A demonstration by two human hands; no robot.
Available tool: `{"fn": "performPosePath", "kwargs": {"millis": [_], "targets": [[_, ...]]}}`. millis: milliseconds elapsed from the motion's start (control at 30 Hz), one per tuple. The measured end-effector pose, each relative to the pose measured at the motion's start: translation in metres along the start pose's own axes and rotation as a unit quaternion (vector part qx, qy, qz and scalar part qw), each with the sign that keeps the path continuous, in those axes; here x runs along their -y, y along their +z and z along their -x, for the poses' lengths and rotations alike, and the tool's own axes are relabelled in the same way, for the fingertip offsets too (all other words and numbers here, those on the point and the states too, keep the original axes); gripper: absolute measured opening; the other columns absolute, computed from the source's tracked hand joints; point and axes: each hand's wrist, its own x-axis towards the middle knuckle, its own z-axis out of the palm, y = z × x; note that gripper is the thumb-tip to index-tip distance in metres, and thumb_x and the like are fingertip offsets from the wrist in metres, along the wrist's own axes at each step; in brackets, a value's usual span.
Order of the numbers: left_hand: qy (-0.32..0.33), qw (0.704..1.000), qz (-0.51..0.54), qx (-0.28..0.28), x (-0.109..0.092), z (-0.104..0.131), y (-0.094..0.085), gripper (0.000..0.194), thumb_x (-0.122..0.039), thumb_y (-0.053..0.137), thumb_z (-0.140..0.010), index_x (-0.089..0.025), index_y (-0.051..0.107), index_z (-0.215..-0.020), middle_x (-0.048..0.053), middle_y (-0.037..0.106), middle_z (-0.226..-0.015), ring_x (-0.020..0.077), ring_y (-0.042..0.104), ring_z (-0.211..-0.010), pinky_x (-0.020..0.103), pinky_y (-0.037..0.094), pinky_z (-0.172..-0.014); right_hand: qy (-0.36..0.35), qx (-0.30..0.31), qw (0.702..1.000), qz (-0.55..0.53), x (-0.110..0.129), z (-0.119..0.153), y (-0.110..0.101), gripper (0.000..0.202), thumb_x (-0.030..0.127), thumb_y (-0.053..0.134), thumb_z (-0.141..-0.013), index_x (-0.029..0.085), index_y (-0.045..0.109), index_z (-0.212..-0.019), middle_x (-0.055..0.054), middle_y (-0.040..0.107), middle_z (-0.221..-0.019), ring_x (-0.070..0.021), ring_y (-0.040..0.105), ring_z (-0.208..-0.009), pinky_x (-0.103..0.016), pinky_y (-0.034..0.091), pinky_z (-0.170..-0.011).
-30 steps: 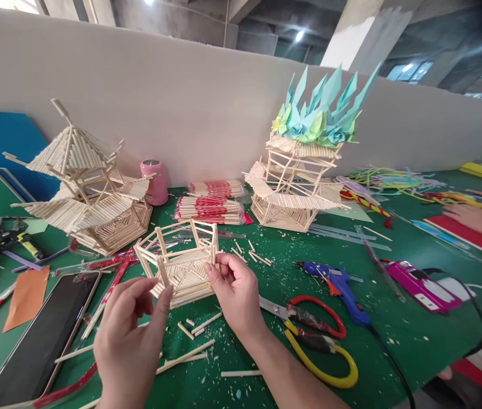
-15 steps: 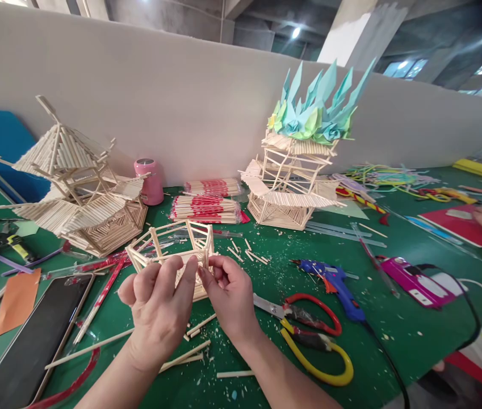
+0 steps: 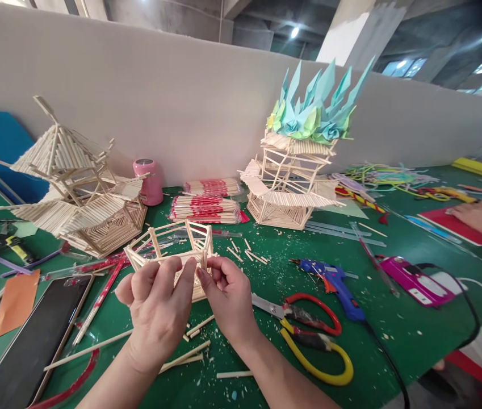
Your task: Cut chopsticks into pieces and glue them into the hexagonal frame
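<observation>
A small open frame of pale wooden sticks (image 3: 155, 241) stands on the green table in front of me. My left hand (image 3: 158, 301) is closed on its near side, fingers bent over the upper rail. Beside it, my right hand (image 3: 227, 292) pinches the frame's near right corner between thumb and forefinger. The fingertips of both hands nearly meet there, and any small piece between them is hidden. Loose sticks (image 3: 185, 358) lie under my wrists. To the right are scissors (image 3: 309, 329) with red and yellow handles and a blue glue gun (image 3: 334, 284).
Stick pavilions stand at the back left (image 3: 83, 193) and back centre (image 3: 287, 182), with wrapped stick bundles (image 3: 206, 209) and a pink container (image 3: 149, 182) between. A phone (image 3: 32, 341) lies left. Another person's hand (image 3: 479, 218) rests on a red pad (image 3: 449, 224) at right.
The other person's hand at the right has moved left over the red pad. My own hands have barely shifted, still at the same corner of the frame.
</observation>
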Motion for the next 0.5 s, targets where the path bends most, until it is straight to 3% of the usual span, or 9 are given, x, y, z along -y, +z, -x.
{"fn": "performPosePath", "kwargs": {"millis": [500], "targets": [[-0.014,1.0,0.006,0.003,-0.0007,-0.0006,-0.0026,0.015,-0.011,0.061,-0.079,-0.016,0.069,-0.091,0.009,0.065,-0.08,0.0225,0.044,-0.079,0.034,0.031,-0.065,-0.015,-0.01,1.0,0.008,-0.0004,0.0017,0.002,0.016,0.032,0.059,-0.081,0.016,0.063,-0.08,0.001,0.05,-0.067,-0.0125,0.045,-0.06,-0.023,0.038,-0.052]]}}
